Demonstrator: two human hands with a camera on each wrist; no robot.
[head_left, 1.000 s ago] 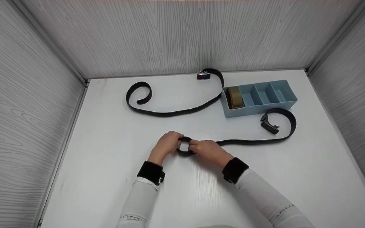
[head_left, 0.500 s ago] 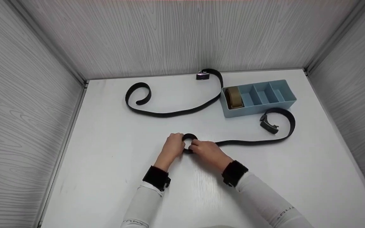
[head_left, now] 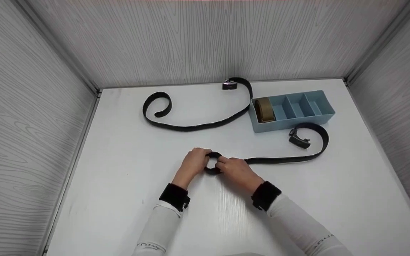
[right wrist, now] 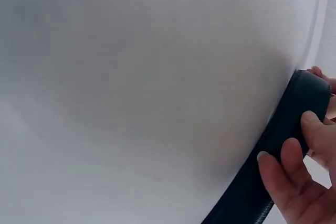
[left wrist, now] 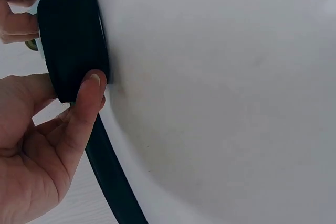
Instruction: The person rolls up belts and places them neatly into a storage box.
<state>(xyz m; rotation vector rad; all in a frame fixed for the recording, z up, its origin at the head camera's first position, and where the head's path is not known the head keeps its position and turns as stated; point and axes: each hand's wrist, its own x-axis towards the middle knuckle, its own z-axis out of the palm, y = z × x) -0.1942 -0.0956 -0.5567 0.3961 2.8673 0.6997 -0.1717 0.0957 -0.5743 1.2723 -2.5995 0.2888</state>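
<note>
A black belt (head_left: pixel 279 160) stands on its edge on the white table, its near end rolled into a small ring between both hands. My left hand (head_left: pixel 192 161) grips the ring's left side; in the left wrist view a thumb and fingers pinch the strap (left wrist: pixel 71 35) near its cut end. From the other side my right hand (head_left: pixel 238 170) pinches the ring, and in the right wrist view its fingertips lie along the strap (right wrist: pixel 283 124). The belt runs rightward from that hand to a curl with a dark buckle (head_left: pixel 299 142). Parts of the ring are hidden behind fingers.
A blue divided tray (head_left: pixel 290 124) stands at the back right, with a rolled brown belt (head_left: pixel 266 109) in its leftmost compartment. Another black belt (head_left: pixel 187 128) lies curved behind the hands, touching the tray's left side. Grey panels (head_left: pixel 205 39) enclose the table.
My left hand has moved right and turned around the ring, then eased back slightly. The ring has shifted a little right, and the belt's buckle end has crept slightly left.
</note>
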